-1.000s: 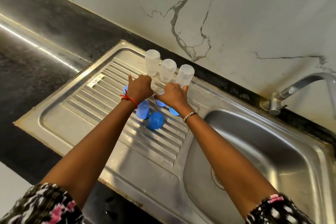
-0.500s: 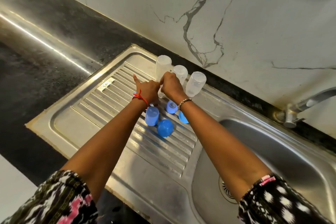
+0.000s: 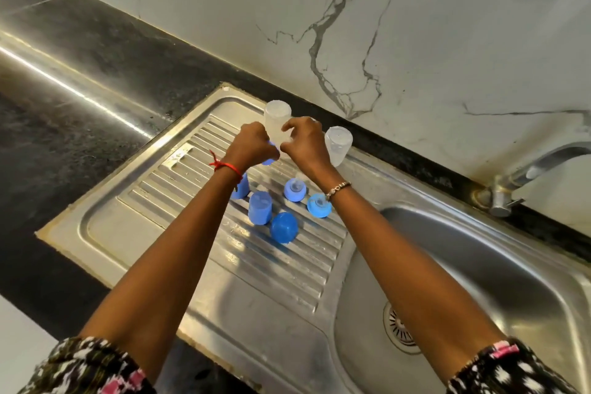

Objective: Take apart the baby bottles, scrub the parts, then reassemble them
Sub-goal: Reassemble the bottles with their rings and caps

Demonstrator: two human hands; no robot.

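Both hands meet at an upturned clear bottle at the back of the steel draining board.

The left hand (image 3: 252, 145) has its fingers curled round a blue part (image 3: 268, 160) that mostly hides under it; the right hand (image 3: 303, 144) pinches the side of the clear bottle body (image 3: 277, 121), which stands mouth down. A second clear bottle body (image 3: 338, 143) stands inverted just right of the right hand. Nearer the person, on the ribbed draining board (image 3: 179, 176), lie two blue caps (image 3: 260, 207) and a round blue dome cap (image 3: 284, 228), with two blue collars with teats (image 3: 295, 189) beside the right wrist. The sink basin (image 3: 479, 265) lies to the right, a tap (image 3: 524, 169) above it.
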